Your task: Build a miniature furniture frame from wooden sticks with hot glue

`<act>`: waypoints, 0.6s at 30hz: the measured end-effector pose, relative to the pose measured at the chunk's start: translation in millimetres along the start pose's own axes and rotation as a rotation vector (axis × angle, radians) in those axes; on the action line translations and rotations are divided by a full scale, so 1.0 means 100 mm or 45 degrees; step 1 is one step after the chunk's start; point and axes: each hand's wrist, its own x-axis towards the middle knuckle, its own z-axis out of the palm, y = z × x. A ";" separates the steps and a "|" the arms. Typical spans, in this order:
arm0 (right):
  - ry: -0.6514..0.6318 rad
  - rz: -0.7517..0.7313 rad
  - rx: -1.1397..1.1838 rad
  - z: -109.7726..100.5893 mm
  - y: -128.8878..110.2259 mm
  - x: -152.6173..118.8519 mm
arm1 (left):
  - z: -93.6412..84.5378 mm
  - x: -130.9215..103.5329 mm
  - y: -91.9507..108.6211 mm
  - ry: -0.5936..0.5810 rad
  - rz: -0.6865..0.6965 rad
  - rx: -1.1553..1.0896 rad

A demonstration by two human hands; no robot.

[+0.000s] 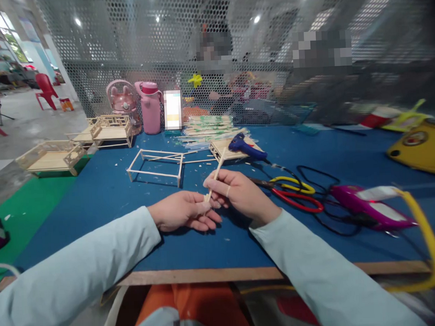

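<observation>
Thin pale wooden sticks (220, 164) stand slanted between my hands above the blue tabletop. My right hand (242, 193) pinches them along their length between thumb and fingers. At their lower ends, my left hand (185, 210) grips them with thumb and forefinger, its other fingers loosely curled. How many sticks there are is hard to see. Beyond my hands stands a rectangular stick frame (155, 168) on short legs. A blue glue gun (247, 147) rests against a small slatted wooden piece (226, 150).
Scissors with red and yellow handles (298, 205) lie right, among black cables beside a purple device (374, 206). Small wooden model beds (53, 158) stand left. A pink bottle (151, 110), a lit phone (172, 109) and bundled sticks (208, 127) line the back, before a perforated metal screen (126, 47).
</observation>
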 end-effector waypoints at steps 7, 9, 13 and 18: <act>0.233 -0.119 -0.466 -0.16 0.02 -0.12 | 0.05 -0.01 0.03 0.123 0.052 -0.013; 0.332 -0.097 -1.048 -0.24 0.05 -0.25 | 0.06 -0.01 0.04 0.146 0.072 -0.032; 0.110 0.052 -1.534 -0.34 0.14 -0.45 | 0.07 0.00 0.05 0.174 0.105 -0.061; 0.051 0.107 -1.587 -0.42 0.14 -0.44 | 0.05 0.01 0.04 0.201 0.133 -0.080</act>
